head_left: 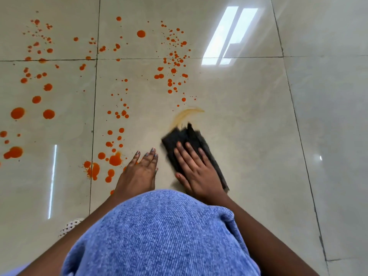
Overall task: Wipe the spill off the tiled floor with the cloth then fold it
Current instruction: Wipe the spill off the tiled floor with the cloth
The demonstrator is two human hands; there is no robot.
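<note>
A dark cloth (187, 136) lies flat on the glossy beige tiled floor (249, 136), in the lower middle of the head view. My right hand (196, 170) presses on it with straight, spread fingers. A faint yellowish smear (185, 114) curves just beyond the cloth's far edge. My left hand (140, 172) rests flat on the floor beside the cloth, fingers straight, at the edge of the orange spill. Orange drops and splashes (115, 159) are scattered over the tiles to the left and ahead, with a dense patch (174, 62) further out.
My blue denim-clad knee (159, 236) fills the lower centre. A white dotted object (70, 226) shows at the lower left beside my arm. Dark grout lines (94, 108) cross the floor. Window reflections (229, 34) shine on the tiles at the upper right.
</note>
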